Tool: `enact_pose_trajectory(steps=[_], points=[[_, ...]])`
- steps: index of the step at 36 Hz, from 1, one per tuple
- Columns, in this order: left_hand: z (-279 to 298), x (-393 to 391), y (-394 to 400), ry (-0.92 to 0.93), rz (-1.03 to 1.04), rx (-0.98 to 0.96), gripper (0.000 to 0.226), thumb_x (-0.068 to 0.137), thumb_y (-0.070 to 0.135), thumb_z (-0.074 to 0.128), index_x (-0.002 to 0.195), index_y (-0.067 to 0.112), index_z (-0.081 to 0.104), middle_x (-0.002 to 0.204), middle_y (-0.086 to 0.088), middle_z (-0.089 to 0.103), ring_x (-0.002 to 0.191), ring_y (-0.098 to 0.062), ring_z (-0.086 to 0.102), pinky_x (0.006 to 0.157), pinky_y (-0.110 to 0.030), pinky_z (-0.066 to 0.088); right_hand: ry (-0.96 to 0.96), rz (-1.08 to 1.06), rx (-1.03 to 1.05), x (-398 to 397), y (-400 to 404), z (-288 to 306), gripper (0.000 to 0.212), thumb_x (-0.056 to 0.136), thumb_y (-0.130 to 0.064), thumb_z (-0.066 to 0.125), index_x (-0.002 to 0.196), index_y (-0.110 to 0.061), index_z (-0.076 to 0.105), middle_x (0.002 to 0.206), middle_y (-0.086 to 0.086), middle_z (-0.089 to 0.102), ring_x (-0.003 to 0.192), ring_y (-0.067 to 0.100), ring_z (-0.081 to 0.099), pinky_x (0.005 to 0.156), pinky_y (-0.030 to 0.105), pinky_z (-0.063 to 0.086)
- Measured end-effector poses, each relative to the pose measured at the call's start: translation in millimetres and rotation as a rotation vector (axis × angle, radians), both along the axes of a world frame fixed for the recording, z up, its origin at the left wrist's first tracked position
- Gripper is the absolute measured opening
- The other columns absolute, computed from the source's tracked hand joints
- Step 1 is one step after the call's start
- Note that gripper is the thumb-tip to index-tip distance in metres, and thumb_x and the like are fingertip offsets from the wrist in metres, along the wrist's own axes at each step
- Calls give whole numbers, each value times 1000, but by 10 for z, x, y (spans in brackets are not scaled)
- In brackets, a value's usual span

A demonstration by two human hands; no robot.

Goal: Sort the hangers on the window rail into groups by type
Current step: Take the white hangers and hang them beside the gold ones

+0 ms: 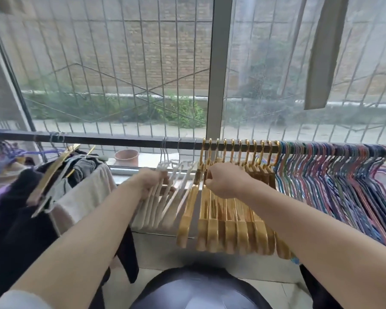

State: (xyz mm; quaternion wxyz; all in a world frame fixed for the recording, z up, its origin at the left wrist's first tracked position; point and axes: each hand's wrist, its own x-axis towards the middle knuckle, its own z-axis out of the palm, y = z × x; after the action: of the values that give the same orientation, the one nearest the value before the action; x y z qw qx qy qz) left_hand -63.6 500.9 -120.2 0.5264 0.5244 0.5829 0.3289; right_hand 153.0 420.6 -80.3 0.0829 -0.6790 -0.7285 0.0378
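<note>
Hangers already hang in runs along the window rail (pixel 120 139): white hangers (pixel 165 192), gold hangers (pixel 232 221), then thin coloured hangers (pixel 332 186). Your left hand (pixel 151 181) grips the white bunch, likely holding it aside, while your right hand (pixel 225 179) pinches a gold one at the boundary.

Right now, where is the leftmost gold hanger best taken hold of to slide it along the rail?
Probably at the neck, just under the hook, coming from the front. The leftmost gold hanger splays apart from its neighbours, leaving room there, and the right hand is already beside it. The left hand grips the white hangers.
</note>
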Motion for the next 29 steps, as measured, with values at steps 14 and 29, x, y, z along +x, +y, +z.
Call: enact_pose_trajectory(steps=[14,29], points=[[177,-746,3,592,342,404,22,102,21,54,124,19,51,117,-9,58,99,-27,54,93,-39,50,-26,-346,118,270,-75,-197,28,94,-18,53,119,-8,55,124,12,56,108,25,57,95,42,57],[460,1134,-10,1062,-362,1142,62,105,37,50,159,17,29,166,-12,29,155,-29,23,129,-48,15,463,-491,261,822,-55,57,75,97,-13,53,162,-12,17,158,20,21,138,39,40,111,44,37]])
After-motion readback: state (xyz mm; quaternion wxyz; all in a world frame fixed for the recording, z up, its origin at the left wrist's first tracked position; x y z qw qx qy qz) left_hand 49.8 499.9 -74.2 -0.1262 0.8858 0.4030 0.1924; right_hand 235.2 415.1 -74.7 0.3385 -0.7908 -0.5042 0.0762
